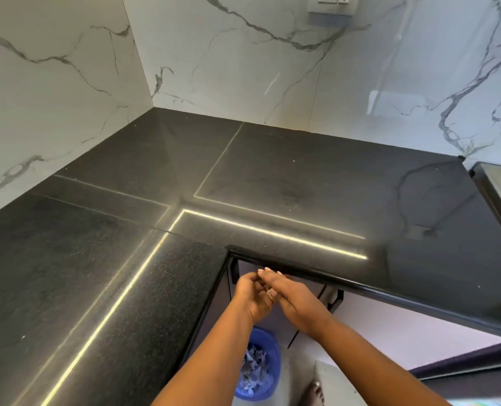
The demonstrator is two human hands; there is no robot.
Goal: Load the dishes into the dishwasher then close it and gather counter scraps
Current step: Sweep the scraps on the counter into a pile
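Both hands' grips meet, right hand (290,300) across left hand (250,294).

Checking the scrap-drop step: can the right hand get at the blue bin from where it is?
Probably yes. The right hand is pressed against the left hand just off the counter edge, and the blue bin sits open on the floor almost directly below, nothing between. It would need lowering.

Hands: two, left hand (250,294) and right hand (293,300); blue bin (268,344): one; black counter (272,171): one; wall socket plate (332,4): one; cabinet handles (335,301): two were visible.
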